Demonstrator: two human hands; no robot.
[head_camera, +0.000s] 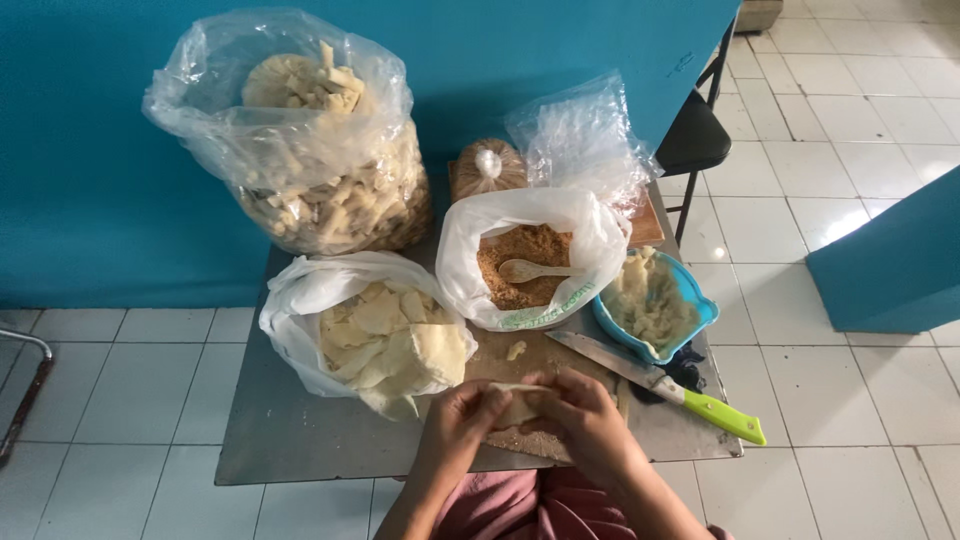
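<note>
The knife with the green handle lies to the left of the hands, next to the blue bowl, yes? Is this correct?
Not quite. In the head view the knife with the green handle lies to the right of both hands, not the left. It does lie next to the blue bowl.

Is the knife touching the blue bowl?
Cannot tell. In the head view, the knife blade tip lies right by the base of the blue bowl, but no clear contact or gap shows.

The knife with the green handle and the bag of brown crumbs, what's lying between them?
In the head view, the blue bowl of pale dough sits between the knife and the crumb bag, just right of the bag and above the blade.
</note>
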